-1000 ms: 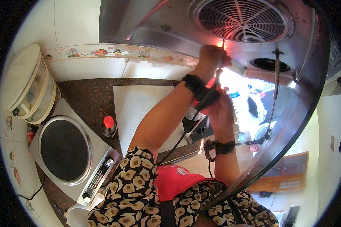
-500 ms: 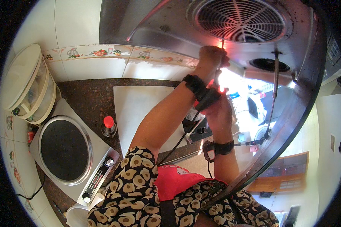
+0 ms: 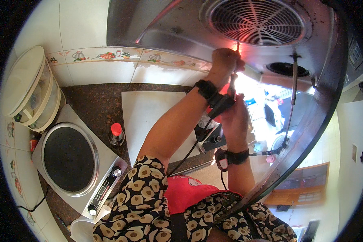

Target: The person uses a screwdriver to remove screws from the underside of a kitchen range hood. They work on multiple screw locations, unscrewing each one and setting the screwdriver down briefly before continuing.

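Note:
Overhead is a metal range hood (image 3: 169, 30) with a round grille (image 3: 257, 26). My left hand (image 3: 225, 63) is raised just beneath the grille, its fingers closed around a thin upright rod (image 3: 237, 46) that reaches up to the hood. Below it, my right hand (image 3: 236, 121) is closed on a red-handled tool (image 3: 217, 118). The tool's dark upper end points up toward my left hand; glare and my left wrist hide much of it, so its kind is unclear. Both wrists carry black straps with small devices and cables.
An electric hot plate (image 3: 69, 157) sits on the dark counter at left, with a red-capped bottle (image 3: 116, 135) beside a white board (image 3: 149, 117). A cream tiered container (image 3: 30, 90) stands in the corner. A metal strut (image 3: 293, 86) hangs from the hood at right.
My right hand has shifted slightly, and one finger now shows raised beside the tool. The tool's dark upper end is more visible. My left hand stays almost in place.

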Motion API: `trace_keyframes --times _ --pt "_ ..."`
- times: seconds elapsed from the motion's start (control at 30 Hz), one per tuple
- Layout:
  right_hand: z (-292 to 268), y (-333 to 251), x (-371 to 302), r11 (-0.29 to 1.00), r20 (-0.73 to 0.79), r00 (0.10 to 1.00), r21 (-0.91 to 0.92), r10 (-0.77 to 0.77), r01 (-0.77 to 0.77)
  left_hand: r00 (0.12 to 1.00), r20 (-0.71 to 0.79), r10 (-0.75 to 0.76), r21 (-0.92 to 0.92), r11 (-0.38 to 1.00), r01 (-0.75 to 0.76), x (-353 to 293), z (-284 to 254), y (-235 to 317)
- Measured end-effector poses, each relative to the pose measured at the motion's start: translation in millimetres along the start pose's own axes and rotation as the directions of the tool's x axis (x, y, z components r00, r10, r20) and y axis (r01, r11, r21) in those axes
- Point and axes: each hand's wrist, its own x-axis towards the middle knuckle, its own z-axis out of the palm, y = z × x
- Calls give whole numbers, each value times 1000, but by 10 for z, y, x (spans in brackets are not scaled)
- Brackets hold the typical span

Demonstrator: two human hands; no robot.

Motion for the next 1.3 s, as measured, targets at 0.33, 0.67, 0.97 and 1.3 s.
trace_keyframes --times 0.33,0.67,0.97,1.3 --pt "-89 2 -8 990 47 996 -114 -77 82 1000 -7 -29 -4 1000 29 -41 7 3" --pt "-33 28 6 999 7 999 4 47 -47 998 23 -63 13 998 63 2 -53 8" --pt "-53 -1 40 986 113 988 -119 -102 115 996 91 -4 88 996 -4 -54 -37 53" --pt "50 -13 -6 993 149 987 -91 -67 81 997 67 -41 -7 999 42 0 -17 27"
